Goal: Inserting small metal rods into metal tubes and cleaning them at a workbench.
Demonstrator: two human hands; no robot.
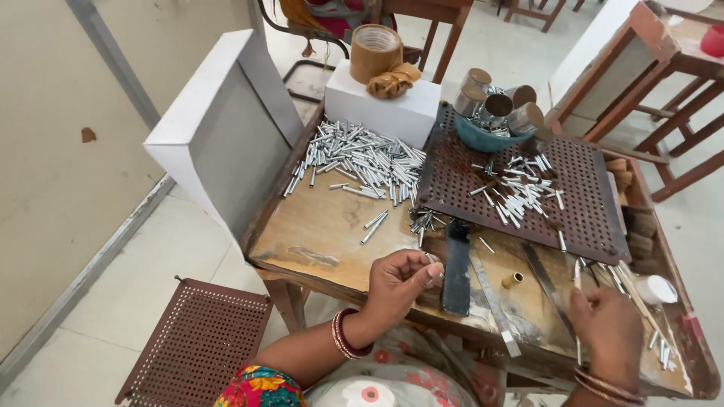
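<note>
Head view: left hand (pixel 400 283) pinches one small metal tube (pixel 430 258) between thumb and fingertips, just below the perforated brown tray (pixel 588 218) on the wooden table (pixel 324 226). Right hand (pixel 607 328), below the tray's right corner, grip closed around thin metal pins (pixel 579 347). Loose pile of silver tubes (pixel 362 158) left of the tray; blue bowl (pixel 483 139) with capped cylinders on its top edge; white box (pixel 385 105) beyond.
</note>
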